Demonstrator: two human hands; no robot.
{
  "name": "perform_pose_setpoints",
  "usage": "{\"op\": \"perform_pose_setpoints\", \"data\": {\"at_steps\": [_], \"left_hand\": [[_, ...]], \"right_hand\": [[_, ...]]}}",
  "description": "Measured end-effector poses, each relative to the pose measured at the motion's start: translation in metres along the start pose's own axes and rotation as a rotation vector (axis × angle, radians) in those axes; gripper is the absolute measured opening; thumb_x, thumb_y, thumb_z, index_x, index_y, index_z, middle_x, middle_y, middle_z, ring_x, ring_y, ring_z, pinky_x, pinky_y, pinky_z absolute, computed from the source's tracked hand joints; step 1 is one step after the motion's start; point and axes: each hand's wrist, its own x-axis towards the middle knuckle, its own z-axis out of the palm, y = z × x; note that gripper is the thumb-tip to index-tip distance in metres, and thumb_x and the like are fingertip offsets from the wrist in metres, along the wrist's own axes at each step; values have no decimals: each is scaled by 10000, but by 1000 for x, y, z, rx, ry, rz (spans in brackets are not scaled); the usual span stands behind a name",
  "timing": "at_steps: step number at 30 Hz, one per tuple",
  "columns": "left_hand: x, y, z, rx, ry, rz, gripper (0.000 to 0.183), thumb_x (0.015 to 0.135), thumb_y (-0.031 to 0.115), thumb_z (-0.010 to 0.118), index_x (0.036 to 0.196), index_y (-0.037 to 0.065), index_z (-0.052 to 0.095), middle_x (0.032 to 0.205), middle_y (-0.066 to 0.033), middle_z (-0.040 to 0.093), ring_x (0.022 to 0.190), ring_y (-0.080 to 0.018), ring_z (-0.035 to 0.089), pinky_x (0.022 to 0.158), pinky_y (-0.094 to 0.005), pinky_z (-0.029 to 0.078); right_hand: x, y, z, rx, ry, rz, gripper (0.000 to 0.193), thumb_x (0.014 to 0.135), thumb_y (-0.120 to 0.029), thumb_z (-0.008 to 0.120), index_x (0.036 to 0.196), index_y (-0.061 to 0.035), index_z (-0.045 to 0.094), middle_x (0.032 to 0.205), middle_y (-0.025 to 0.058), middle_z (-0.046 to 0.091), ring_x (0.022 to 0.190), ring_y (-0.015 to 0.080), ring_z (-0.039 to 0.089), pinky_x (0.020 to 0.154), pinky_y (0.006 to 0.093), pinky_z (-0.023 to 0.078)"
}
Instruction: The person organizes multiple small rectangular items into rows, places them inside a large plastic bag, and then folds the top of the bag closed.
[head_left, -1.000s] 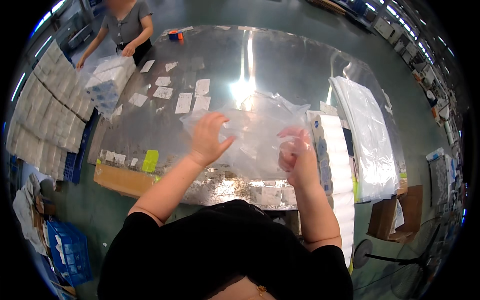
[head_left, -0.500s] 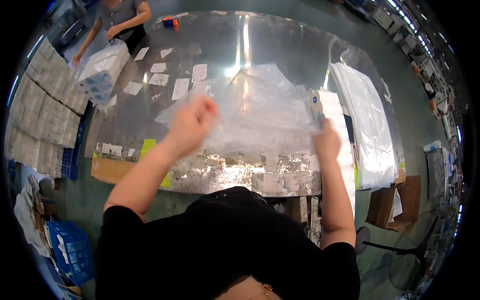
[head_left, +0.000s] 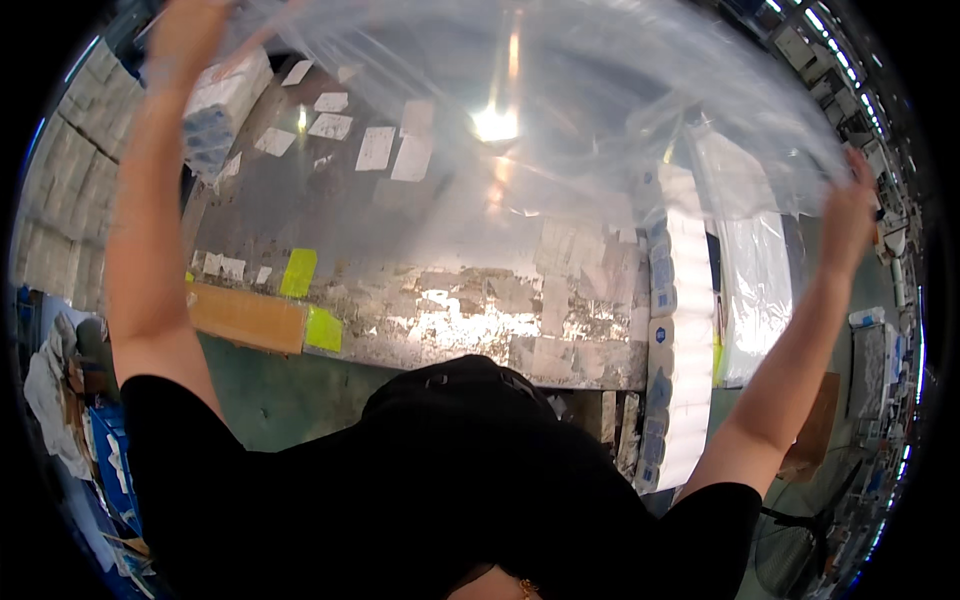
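Note:
A large clear plastic bag (head_left: 600,95) is spread wide and raised over the far half of the metal table (head_left: 390,235). My left hand (head_left: 188,35), high at the far left, is closed on one side of it; its fingertips are blurred and partly cut off by the picture's edge. Out at the right, my right hand (head_left: 850,205) grips the bag's other side. Both arms are stretched far apart. Beneath the bag's right part lies a long row of white rolls (head_left: 685,350) in printed wrapping. Beside it is a stack of flat clear plastic bags (head_left: 755,290), partly covered by the raised film.
White paper labels (head_left: 375,148) lie scattered on the table. A wrapped white pack (head_left: 222,105) sits at the far left, near tall stacks of white packs (head_left: 75,190). Brown cardboard (head_left: 245,315) lines the near left edge. A floor fan (head_left: 800,540) stands at the lower right.
Both hands have swung outward and up, the left to the far left and the right to the far right. The bag, crumpled low over the table before, is now lifted and spread.

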Motion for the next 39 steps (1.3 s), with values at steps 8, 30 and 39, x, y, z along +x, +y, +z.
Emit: {"op": "perform_pose_setpoints", "data": {"at_steps": [8,30,39], "left_hand": [[-215,75,44,56,-1342,8,301,868,160,420,1109,132,599,1041,-162,602,974,-320,563,838,-402,445],[-313,220,81,-532,-870,317,337,638,119,657,963,74,577,941,-99,564,940,-279,513,835,-404,374],[-324,245,96,-658,-1176,290,338,714,85,558,1052,99,557,933,-158,603,886,-337,565,769,-422,452]], "right_hand": [[-257,-28,88,-247,-1341,440,342,820,-182,388,1079,-167,611,1051,193,591,987,365,560,862,461,442],[-536,132,-200,-12,-250,1751,385,831,-308,552,1078,-13,573,986,109,618,885,230,591,798,343,459],[-458,-12,-116,159,-229,1661,307,817,-306,583,887,-6,590,735,58,581,648,127,530,534,273,417]]}}
